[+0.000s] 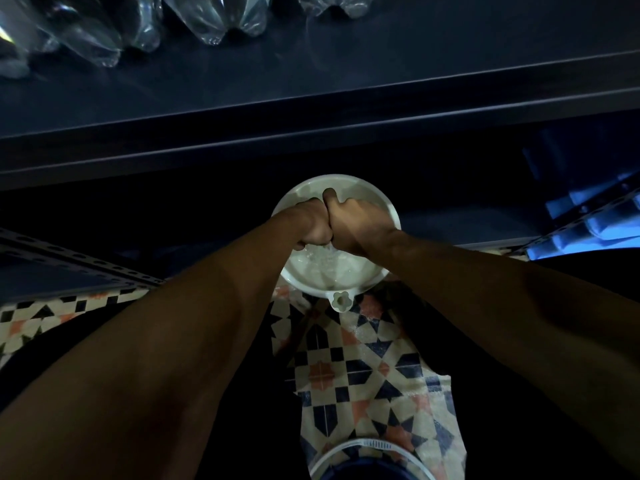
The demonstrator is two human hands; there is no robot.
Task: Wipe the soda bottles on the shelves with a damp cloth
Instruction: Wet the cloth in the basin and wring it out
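My left hand [313,225] and my right hand [353,225] are clenched fist against fist over a white basin [389,216] on the floor. Both grip a cloth, almost wholly hidden inside the fists; only a pale wet bit of it [328,244] shows beneath them. Water ripples in the basin right below. Several clear plastic soda bottles [214,19] stand along the back of a dark shelf [311,77] above, out of reach of both hands.
The shelf's front edge [311,133] runs across the view above the basin. Blue-lit shelf parts [588,220] lie at the right. A white-rimmed round container [370,445] sits on the patterned tile floor [356,368] near my legs.
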